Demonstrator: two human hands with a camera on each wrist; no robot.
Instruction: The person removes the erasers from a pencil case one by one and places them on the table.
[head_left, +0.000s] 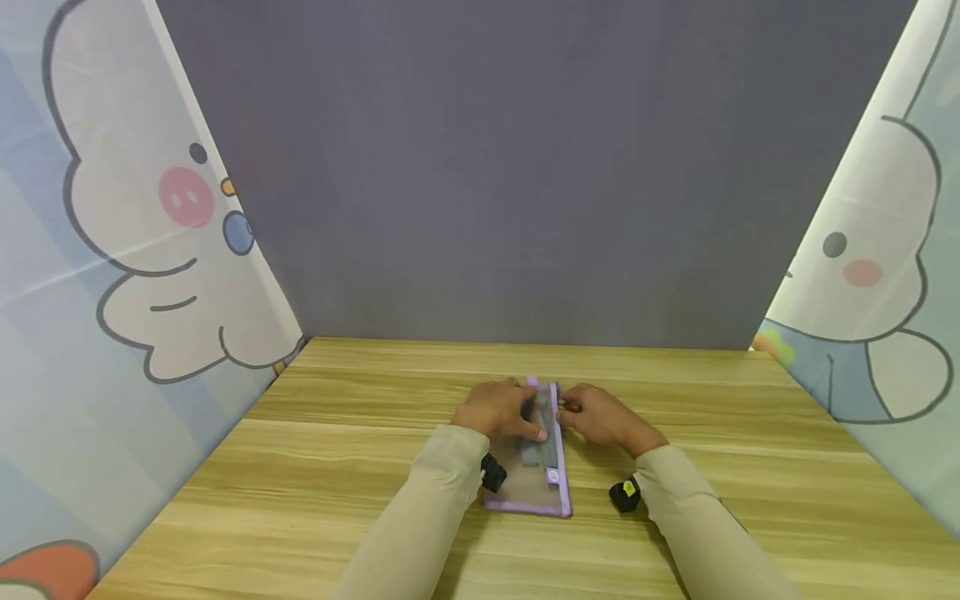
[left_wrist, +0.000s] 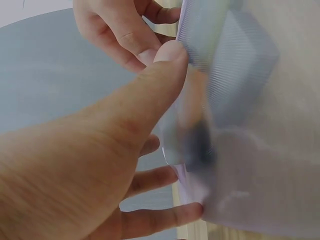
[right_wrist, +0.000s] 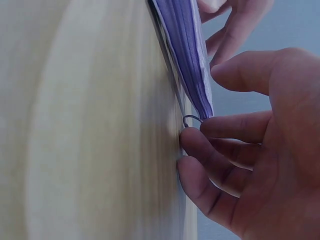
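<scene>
A see-through zip pouch [head_left: 510,479] with purple edging lies on the table, its purple zipper strip [right_wrist: 187,55] on the right-hand side. Blurred through its film are an orange and dark item [left_wrist: 195,115] and a grey ribbed piece [left_wrist: 242,65]. My left hand [head_left: 497,410] holds the pouch from the left, thumb on its near face and fingertips at the border. My right hand [head_left: 600,414] grips the zipper edge near the far end with curled fingers. A thin dark loop [right_wrist: 191,117] shows at its fingertips; what it belongs to is unclear.
The wood-grain table [head_left: 322,492] runs back to a dark grey panel [head_left: 510,167]. Cartoon-printed sheets [head_left: 135,250] stand at both sides. Each wrist carries a small black camera [head_left: 624,495].
</scene>
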